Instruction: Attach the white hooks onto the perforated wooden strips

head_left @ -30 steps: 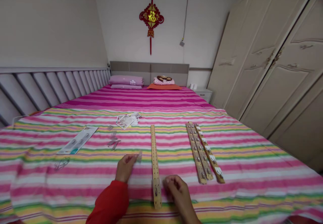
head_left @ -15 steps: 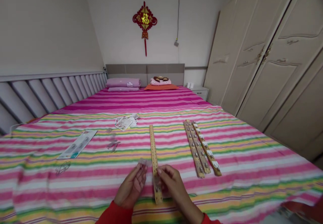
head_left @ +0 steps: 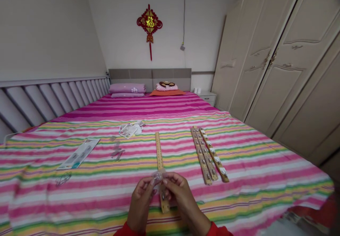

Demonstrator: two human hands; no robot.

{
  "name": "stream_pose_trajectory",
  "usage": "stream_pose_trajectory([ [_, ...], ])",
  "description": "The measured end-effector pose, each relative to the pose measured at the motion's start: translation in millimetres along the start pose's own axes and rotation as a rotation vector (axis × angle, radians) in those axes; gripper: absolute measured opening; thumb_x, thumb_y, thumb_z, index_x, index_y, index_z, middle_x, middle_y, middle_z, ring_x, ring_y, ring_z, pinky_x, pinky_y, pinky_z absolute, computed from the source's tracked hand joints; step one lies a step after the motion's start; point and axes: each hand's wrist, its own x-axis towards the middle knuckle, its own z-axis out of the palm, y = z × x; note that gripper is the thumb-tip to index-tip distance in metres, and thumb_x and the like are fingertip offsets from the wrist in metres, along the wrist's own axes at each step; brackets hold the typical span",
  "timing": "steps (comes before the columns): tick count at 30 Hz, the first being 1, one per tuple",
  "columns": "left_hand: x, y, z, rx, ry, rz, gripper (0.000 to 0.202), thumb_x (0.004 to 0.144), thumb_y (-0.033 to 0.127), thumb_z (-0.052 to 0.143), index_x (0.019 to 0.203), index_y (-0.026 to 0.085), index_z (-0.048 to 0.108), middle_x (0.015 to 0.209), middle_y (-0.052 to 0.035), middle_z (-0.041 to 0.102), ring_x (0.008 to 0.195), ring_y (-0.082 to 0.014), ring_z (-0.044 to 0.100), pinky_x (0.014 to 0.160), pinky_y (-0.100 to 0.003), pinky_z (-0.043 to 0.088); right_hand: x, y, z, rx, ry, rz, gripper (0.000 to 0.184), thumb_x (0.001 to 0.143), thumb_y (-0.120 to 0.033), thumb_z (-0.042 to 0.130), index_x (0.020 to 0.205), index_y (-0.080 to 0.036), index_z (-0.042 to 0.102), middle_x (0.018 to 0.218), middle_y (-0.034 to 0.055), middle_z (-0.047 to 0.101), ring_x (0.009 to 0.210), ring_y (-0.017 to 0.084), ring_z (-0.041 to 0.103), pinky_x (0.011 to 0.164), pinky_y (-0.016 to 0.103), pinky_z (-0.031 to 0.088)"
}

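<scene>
Small clear piece (head_left: 158, 175), blurred, probably a plastic hook, held just above the near end of the wooden strip (head_left: 159, 154). Left hand (head_left: 141, 197) and right hand (head_left: 177, 192) both pinch it at the fingertips, one on each side of the strip. Right of the strip, apart: three more strips (head_left: 205, 154) side by side, studded with hooks. Left of the strip: a heap of clear pieces (head_left: 130, 129) and a flat packet (head_left: 79, 153), all on the striped bedspread (head_left: 252, 165).

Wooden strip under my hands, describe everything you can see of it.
The wooden strip is long, narrow and pale, dotted with small holes. It lies flat on the striped bedspread, running away from the person. The left hand and right hand cover part of its near end; contact cannot be told.
</scene>
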Motion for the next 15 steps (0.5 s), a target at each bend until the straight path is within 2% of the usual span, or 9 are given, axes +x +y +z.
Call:
stream_pose_trajectory([
  [3, -0.8, -4.5, -1.9, 0.019, -0.011, -0.039, 0.041, 0.054, 0.047, 0.079, 0.078, 0.017, 0.064, 0.080, -0.0047, 0.071, 0.076, -0.0165, 0.065, 0.063, -0.023, 0.049, 0.7, -0.6, -2.5, -0.011, -0.011, -0.014, 0.039, 0.056, -0.041, 0.081, 0.082, -0.015, 0.067, 0.050, -0.0030, 0.060, 0.036, 0.006, 0.045, 0.036, 0.016, 0.033],
  [10, -7.7, 0.5, 3.8, -0.167, -0.066, -0.257, 0.039, 0.050, 0.038, 0.083, 0.078, 0.016, 0.066, 0.076, -0.0039, 0.069, 0.062, -0.0113, 0.061, 0.056, -0.021, 0.048, 8.4, -4.2, -5.5, -0.045, -0.007, -0.068, 0.036, 0.057, -0.041, 0.081, 0.077, -0.015, 0.067, 0.052, -0.0032, 0.061, 0.035, 0.005, 0.044, 0.036, 0.018, 0.033],
  [12, -9.0, 4.0, 6.4, -0.176, -0.050, -0.239, 0.040, 0.048, 0.037, 0.084, 0.077, 0.015, 0.067, 0.076, -0.0042, 0.069, 0.064, -0.0118, 0.062, 0.059, -0.021, 0.049, 10.4, -5.4, -5.1, -0.053, -0.016, -0.076, 0.036, 0.058, -0.042, 0.080, 0.078, -0.015, 0.068, 0.051, -0.0032, 0.061, 0.035, 0.005, 0.043, 0.036, 0.018, 0.033],
  [15, -9.6, 6.6, 8.2, -0.113, -0.013, -0.131, 0.041, 0.047, 0.041, 0.084, 0.075, 0.015, 0.067, 0.071, -0.0033, 0.068, 0.064, -0.0119, 0.061, 0.060, -0.021, 0.048, 11.4, -7.0, -2.8, -0.053, -0.049, -0.075, 0.037, 0.061, -0.041, 0.078, 0.084, -0.015, 0.070, 0.048, -0.0040, 0.058, 0.037, 0.006, 0.044, 0.038, 0.017, 0.033],
])
